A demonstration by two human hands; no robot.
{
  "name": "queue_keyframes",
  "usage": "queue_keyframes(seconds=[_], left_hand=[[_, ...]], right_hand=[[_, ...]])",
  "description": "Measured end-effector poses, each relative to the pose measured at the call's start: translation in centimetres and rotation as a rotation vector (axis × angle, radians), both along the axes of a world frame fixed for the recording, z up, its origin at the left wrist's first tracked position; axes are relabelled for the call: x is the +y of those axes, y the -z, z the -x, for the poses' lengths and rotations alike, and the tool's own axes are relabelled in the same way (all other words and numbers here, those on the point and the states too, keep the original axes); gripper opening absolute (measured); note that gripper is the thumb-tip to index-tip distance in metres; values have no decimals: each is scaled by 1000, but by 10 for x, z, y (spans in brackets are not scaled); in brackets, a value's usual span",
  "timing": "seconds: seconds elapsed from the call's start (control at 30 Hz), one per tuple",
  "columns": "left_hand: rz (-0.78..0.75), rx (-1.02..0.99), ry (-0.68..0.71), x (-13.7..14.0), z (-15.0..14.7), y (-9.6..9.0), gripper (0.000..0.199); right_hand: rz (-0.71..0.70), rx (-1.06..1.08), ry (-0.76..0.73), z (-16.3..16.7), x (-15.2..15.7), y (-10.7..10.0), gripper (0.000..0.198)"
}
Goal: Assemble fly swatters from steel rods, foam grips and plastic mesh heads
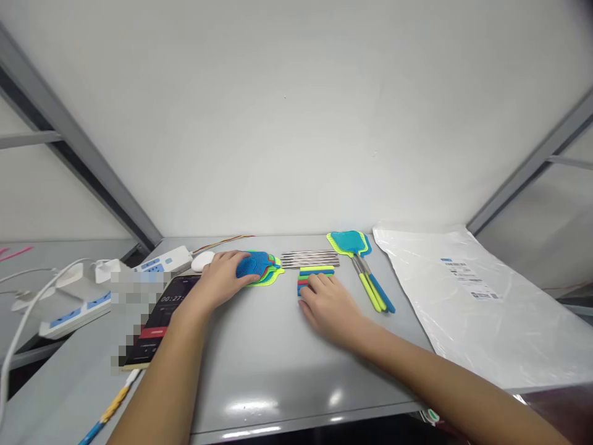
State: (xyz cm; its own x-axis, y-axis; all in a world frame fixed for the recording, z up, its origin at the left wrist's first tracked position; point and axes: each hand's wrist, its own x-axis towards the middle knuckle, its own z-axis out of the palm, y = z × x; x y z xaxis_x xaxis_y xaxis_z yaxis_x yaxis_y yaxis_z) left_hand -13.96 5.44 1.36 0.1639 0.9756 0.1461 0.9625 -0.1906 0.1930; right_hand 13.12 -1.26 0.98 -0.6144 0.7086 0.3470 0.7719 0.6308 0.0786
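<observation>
Apparently mid-selection, the left hand [221,278] covers stacked blue-and-lime plastic mesh paddles [252,264], the right hand [331,306] multicoloured cylindrical tubes [317,271], pinching or not I cannot tell, and singling one out calls for a precise grip

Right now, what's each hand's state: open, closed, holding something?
Left hand: on the fly swatter heads; whether gripping cannot be told.
Right hand: fingers bent over the row of coloured swatter handles; grip cannot be told.

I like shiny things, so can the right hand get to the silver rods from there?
Probably yes. The silver rods lie close beyond the right hand, with some coloured tubes in between. Those lie flat, so the hand could likely pass over them.
</observation>
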Motion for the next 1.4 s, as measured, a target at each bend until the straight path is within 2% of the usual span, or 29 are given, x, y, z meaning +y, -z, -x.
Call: queue_keyframes(seconds=[0.3,0.47,0.6,0.67,0.77,0.87,1.03,1.13,1.4], left_hand=[[1,-47,47,-5,3,4,63],[12,-72,58,-7,1,3,38],[-19,-87,71,-10,-1,-6,27],[-86,-85,73,-11,-1,-13,24],[-273,-108,31,-13,-4,-22,27],[-408,-142,0,-14,-12,-24,25],[-381,-159,79,-16,-34,-14,19],[-433,-189,103,-19,-45,-12,20],[-930,-511,119,-44,-54,-26,27]], right_hand=[[65,93,-102,-1,-9,16,19],[129,159,-114,-2,-8,14,19],[146,205,-94,-8,-3,12,22],[152,224,-66,-11,0,11,22],[160,242,-43,-13,5,11,21],[164,254,-34,-14,9,15,21],[149,259,-61,-14,10,21,20],[151,264,-84,-16,8,22,18],[122,309,-57,-24,18,22,16]])
